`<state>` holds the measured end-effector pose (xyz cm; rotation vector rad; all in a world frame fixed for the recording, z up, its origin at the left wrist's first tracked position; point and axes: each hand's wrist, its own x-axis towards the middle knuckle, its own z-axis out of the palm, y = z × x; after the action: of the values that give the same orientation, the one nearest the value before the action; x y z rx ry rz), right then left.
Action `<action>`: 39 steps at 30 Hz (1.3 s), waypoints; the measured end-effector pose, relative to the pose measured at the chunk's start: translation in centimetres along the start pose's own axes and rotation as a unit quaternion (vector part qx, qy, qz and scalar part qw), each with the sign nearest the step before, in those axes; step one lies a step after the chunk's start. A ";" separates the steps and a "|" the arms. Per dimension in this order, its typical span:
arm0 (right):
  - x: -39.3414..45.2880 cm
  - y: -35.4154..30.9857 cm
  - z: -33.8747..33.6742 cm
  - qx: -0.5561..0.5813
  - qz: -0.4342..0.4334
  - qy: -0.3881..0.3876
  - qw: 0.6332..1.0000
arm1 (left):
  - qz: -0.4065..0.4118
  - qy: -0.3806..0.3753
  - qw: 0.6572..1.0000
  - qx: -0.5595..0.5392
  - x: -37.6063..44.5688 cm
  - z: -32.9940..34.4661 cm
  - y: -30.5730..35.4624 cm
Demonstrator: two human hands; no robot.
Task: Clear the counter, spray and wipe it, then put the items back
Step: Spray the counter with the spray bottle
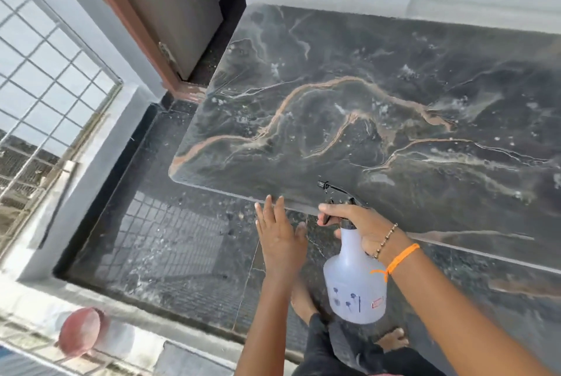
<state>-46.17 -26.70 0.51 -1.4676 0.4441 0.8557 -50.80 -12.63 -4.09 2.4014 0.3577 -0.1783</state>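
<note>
The dark marble counter (379, 108) with orange and white veins fills the upper right; droplets and wet specks dot its surface, and nothing stands on it. My right hand (361, 226) grips the neck and black trigger of a translucent white spray bottle (355, 284), held just off the counter's front edge with the nozzle pointing left and up over the slab. My left hand (277, 239) is flat with its fingers spread, fingertips near the counter's front edge, holding nothing. Beaded and orange bands circle my right wrist.
Below the counter lies a dark speckled floor (170, 242) with my bare feet on it. A metal grille (45, 71) and low grey ledge run along the left. A brown-framed door (158, 11) stands beyond the counter's left end. A reddish round object (80, 331) sits at lower left.
</note>
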 end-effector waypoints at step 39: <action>-26.1 13.8 -61.2 -0.104 -0.127 0.620 0.767 | 0.284 -0.454 0.841 -0.079 -16.0 41.0 51.4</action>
<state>-58.71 -93.35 4.29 -2.1161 1.0999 -0.4463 -51.81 -80.08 0.64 1.8784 -0.7403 -0.9132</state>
